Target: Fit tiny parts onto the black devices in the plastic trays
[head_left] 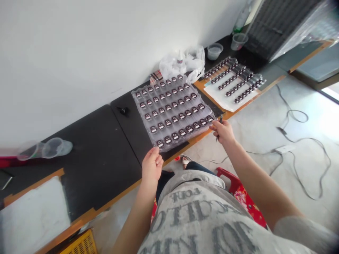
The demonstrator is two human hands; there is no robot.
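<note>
A clear plastic tray [178, 126] lies in front of me, with several rows of small dark round-cornered parts [174, 105] bearing white marks. My left hand [152, 164] is closed in a pinch on the tray's near left corner. At the near right corner, my right hand [224, 132] has its fingers pressed together against the tray edge. A thin dark tool [221, 118], perhaps tweezers or a pen, sticks out above and below the right hand's fingers; its exact kind is unclear. The tray's near edge reaches the table's front edge.
A second tray [239, 80] with rows of similar parts sits to the right on white sheets. Behind are a plastic bag [194, 61], a small bottle [180, 58] and tubs [214, 51]. A small black object [122, 110] and clear cups [54, 147] are leftward. Cables [317, 141] cross the floor.
</note>
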